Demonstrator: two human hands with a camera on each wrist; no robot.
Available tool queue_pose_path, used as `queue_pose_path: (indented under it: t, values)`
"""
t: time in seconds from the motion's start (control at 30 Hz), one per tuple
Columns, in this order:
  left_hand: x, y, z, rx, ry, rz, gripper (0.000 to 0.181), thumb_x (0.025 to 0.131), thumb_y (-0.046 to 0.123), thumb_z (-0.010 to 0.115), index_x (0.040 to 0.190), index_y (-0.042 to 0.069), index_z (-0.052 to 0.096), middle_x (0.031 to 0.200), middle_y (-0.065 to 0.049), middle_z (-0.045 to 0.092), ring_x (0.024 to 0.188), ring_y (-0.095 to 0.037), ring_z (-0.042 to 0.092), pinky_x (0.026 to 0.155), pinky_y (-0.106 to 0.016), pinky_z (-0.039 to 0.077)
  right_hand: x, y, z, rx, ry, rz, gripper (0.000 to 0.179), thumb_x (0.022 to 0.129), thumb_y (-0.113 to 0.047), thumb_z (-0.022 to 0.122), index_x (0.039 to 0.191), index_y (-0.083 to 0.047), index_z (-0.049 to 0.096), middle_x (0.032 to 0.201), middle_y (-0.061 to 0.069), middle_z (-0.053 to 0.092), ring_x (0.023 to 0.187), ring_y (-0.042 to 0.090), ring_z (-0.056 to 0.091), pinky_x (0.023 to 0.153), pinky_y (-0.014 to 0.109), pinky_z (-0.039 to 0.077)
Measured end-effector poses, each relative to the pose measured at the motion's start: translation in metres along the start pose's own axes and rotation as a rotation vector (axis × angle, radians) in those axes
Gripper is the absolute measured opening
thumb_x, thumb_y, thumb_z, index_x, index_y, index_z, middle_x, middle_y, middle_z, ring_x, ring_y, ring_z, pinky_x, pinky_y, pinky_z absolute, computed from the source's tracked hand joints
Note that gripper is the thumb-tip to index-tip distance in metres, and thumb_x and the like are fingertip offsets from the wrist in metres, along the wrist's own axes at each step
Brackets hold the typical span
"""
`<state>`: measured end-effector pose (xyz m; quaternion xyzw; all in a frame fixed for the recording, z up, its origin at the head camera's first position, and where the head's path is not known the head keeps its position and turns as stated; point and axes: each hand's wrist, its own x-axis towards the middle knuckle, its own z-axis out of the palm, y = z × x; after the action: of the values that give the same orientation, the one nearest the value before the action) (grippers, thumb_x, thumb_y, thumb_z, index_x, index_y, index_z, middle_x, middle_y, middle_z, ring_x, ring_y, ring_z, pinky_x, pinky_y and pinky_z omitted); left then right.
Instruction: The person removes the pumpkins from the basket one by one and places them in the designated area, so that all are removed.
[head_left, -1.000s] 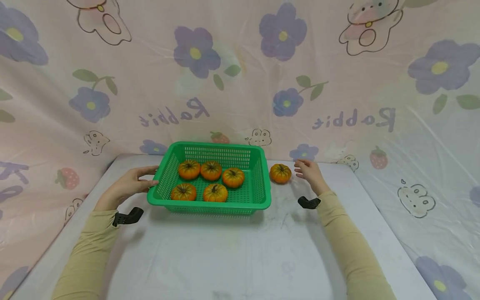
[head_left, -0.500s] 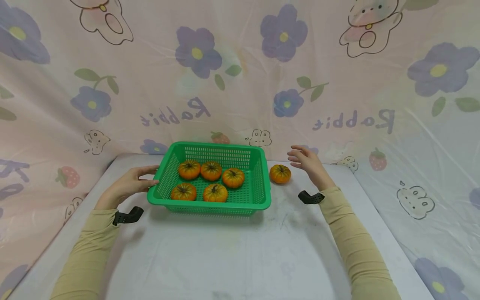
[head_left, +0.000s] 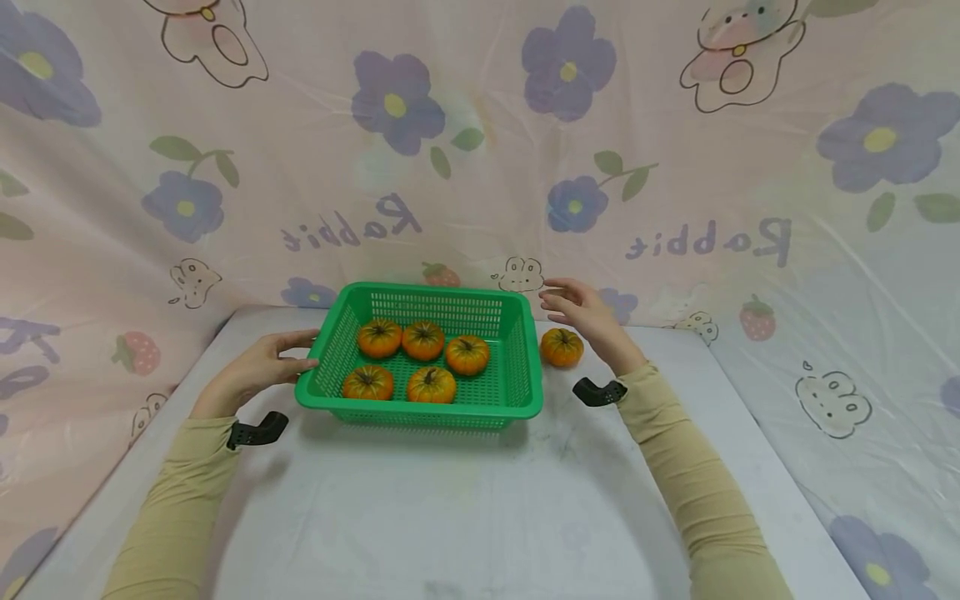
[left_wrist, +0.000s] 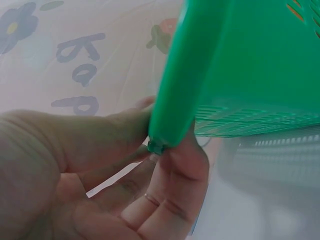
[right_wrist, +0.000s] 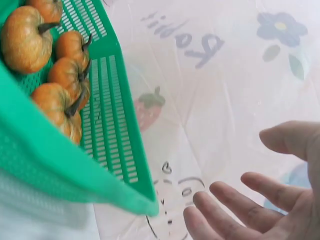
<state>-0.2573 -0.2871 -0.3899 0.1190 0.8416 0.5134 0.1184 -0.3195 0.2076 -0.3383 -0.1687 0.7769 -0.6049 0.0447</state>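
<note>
A green plastic basket [head_left: 435,409] with slotted walls stands toward the back of the table, holding several small orange pumpkins [head_left: 467,356]. My left hand [head_left: 258,368] pinches the rim at its left end; in the left wrist view the thumb lies on one side of the rim [left_wrist: 177,100] and curled fingers on the other. One more pumpkin [head_left: 562,347] sits on the table just right of the basket. Above and behind it is my right hand [head_left: 588,317], its fingers loosely spread and holding nothing. The right wrist view shows these fingertips [right_wrist: 220,187] apart from the basket's corner.
A white-covered table [head_left: 450,508] extends in front of the basket. Directly behind it hangs a pale printed curtain [head_left: 480,183], which also closes off both sides. Black camera mounts [head_left: 600,392] stick out from the wrists.
My right hand has risen from beside the loose pumpkin and moved left above it, closer to the basket's right end. The left hand, basket and pumpkins stay where they were.
</note>
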Motion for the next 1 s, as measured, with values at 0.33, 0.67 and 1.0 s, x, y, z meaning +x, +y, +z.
queue_pose_path:
  t: [0.33, 0.67, 1.0]
  values:
    - [0.0, 0.002, 0.001, 0.003, 0.004, -0.005, 0.067, 0.096, 0.016, 0.061, 0.149, -0.003, 0.024, 0.145, -0.029, 0.031, 0.104, -0.029, 0.062, 0.083, -0.034, 0.053, 0.013, -0.003, 0.025, 0.004, -0.09, -0.032, 0.048, 0.101, -0.019, 0.052, 0.143, -0.002, 0.039, 0.139, 0.025, 0.044, 0.126, 0.043, 0.041, 0.103, 0.049, 0.037]
    - [-0.001, 0.006, 0.0, 0.029, 0.014, -0.014, 0.066, 0.096, 0.016, 0.061, 0.149, -0.003, 0.026, 0.144, -0.029, 0.033, 0.103, -0.026, 0.061, 0.082, -0.033, 0.053, 0.027, 0.002, 0.047, -0.023, -0.179, -0.026, 0.045, 0.102, -0.018, 0.049, 0.141, 0.002, 0.04, 0.14, 0.027, 0.041, 0.124, 0.042, 0.044, 0.102, 0.052, 0.037]
    - [0.0, 0.005, 0.0, 0.016, 0.012, -0.02, 0.065, 0.096, 0.015, 0.061, 0.148, -0.004, 0.026, 0.144, -0.028, 0.033, 0.103, -0.028, 0.062, 0.082, -0.034, 0.053, 0.036, 0.01, 0.062, -0.088, -0.249, 0.076, 0.052, 0.102, -0.03, 0.048, 0.144, -0.002, 0.039, 0.142, 0.018, 0.043, 0.127, 0.036, 0.044, 0.101, 0.043, 0.04]
